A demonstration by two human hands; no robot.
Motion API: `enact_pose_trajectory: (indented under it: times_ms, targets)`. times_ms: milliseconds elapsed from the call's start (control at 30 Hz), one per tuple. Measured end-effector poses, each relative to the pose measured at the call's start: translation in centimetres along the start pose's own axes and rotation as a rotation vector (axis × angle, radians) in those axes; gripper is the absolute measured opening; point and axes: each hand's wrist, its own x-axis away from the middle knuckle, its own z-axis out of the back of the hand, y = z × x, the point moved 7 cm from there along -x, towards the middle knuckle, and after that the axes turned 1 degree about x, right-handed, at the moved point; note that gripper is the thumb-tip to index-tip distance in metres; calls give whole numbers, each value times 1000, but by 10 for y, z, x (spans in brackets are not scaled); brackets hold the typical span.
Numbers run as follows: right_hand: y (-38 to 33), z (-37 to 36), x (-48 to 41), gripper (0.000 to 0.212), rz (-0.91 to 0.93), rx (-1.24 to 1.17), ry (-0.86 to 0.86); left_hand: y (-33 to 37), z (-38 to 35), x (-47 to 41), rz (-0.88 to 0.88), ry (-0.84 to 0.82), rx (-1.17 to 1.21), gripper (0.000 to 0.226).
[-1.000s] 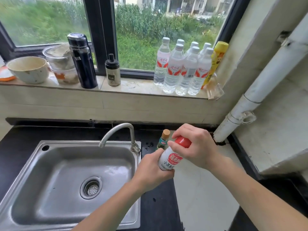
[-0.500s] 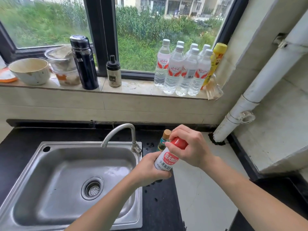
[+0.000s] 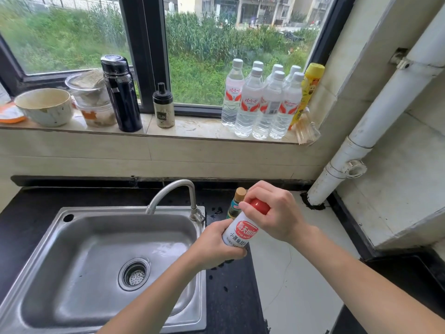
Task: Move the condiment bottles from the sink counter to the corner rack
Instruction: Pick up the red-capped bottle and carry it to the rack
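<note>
Left hand point(image 3: 214, 247) grips sauce bottle point(image 3: 240, 231) base, right hand point(image 3: 272, 213) wraps its cap, bottle tilted right of sink point(image 3: 72, 249).

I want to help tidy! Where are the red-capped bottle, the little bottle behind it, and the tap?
red-capped bottle point(image 3: 240, 232): head view, on its white label.
little bottle point(image 3: 234, 205): head view, on its green neck.
tap point(image 3: 180, 182): head view, on its curved spout top.

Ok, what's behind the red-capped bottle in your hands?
A tan-capped bottle stands just behind the red-capped bottle. Only its cap and green-labelled shoulder show; the rest is covered by that bottle and the right hand.
</note>
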Motion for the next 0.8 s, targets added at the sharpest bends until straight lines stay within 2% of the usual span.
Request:
enact_pose_trajectory:
  times_ms: [33, 100, 200, 267, 333, 400, 467, 533, 600, 667, 733, 800]
  targets:
    - [1, -1, 0, 25, -34, 33, 1, 0, 2, 1, 3, 44, -23, 23]
    - [9, -4, -4, 21, -213, 134, -52, 2, 4, 3, 8, 166, -129, 24]
    - [31, -13, -5, 27, -545, 346, -323, 2, 6, 7, 17, 293, -398, 26]
    - [36, -16, -3, 30, -582, 387, -414, 0, 3, 7, 19, 299, -447, 29]
    - [31, -15, -3, 29, -483, 282, -326, -3, 4, 5, 29, 246, -304, 25]
    - [14, -7, -1, 30, -264, 87, -152, -4, 3, 3, 34, 120, -119, 23]
    - [3, 0, 1, 30, -54, -33, -48, -3, 1, 1, 17, -19, -23, 22]
    - [1, 0, 2, 25, 30, -38, -35, -1, 0, 1, 0, -79, 1, 23]
    - [4, -3, 0, 25, 14, 19, -42, -2, 0, 0, 6, -19, -20, 22]
    - [10, -6, -3, 22, -122, 126, -70, -1, 5, 2, 6, 151, -126, 23]
    - [24, -12, -5, 21, -371, 275, -178, 2, 10, 5, -2, 320, -342, 24]
    - [36, -17, -4, 23, -545, 406, -328, 2, 6, 7, -15, 367, -498, 27]
